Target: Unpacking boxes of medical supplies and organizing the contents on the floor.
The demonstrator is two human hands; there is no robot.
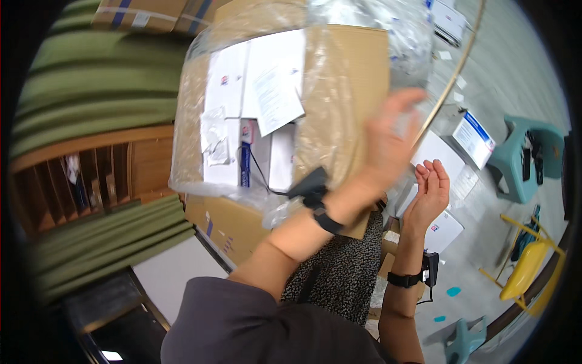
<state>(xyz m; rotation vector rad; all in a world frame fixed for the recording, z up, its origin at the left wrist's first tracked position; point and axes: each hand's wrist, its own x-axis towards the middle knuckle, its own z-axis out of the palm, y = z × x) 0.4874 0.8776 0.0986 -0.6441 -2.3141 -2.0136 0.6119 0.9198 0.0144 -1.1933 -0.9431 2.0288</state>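
Observation:
My left hand (391, 136) is raised over the right flap of a large cardboard box (371, 79), blurred by motion. Its fingers look stretched and apart, and no held thing can be made out. To its right, my right hand (429, 194) hangs palm up with loosely curled fingers, open and with nothing in it. Inside the box, lined with clear plastic wrap (327, 91), sit several white cartons (274, 51). A printed paper sheet (276, 100) lies on top of them, and a clear plastic bag (215, 136) rests at the left. Both wrists wear black straps with small devices.
A thin tan pole (451, 82) slants by my left hand. White boxes (444, 232) and a blue-and-white carton (473, 138) lie right of my hands. Farther right stand a teal stool (515, 176) and a yellow chair (524, 270). A wooden cabinet (91, 176) with green cloth is left.

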